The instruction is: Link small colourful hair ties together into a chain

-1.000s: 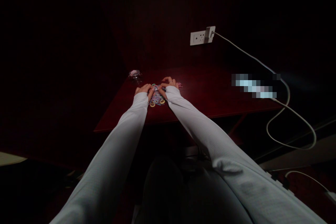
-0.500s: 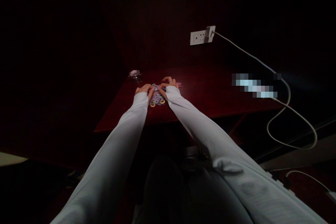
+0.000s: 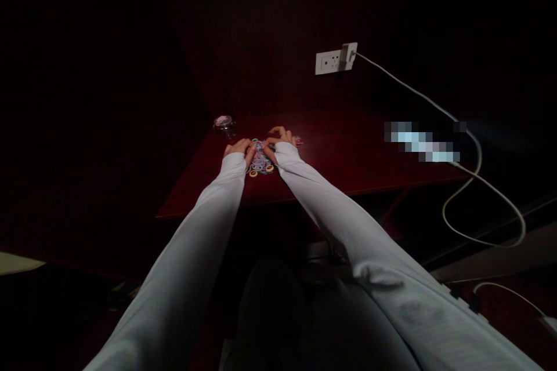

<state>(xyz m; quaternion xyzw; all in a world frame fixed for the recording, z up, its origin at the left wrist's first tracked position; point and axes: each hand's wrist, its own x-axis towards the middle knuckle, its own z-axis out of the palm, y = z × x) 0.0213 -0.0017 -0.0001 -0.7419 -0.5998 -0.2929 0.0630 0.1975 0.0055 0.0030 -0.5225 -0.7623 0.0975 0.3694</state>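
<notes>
A small pile of coloured hair ties (image 3: 262,161), mostly purple, blue and pink with a few yellow rings at the front, lies on the dark red table (image 3: 217,188). At the pile's left edge is my left hand (image 3: 238,148), thumb and fingertips brought together over the hair ties. My right hand (image 3: 282,140) faces it from the right, with thumb and a finger pinched and another finger raised. What sits between the fingertips is too small to make out. Some pink hair ties (image 3: 299,140) show just beyond my right hand.
A clear jar (image 3: 224,124) with something pinkish at its top stands behind my left hand. On the wall is a white socket (image 3: 329,62) with a charger plugged in. Its white cable (image 3: 418,93) runs to a blurred-out object (image 3: 424,144) on the table's right side.
Both hands stay nearly in the same place over the pile. Only a slight shift of the fingertips shows.
</notes>
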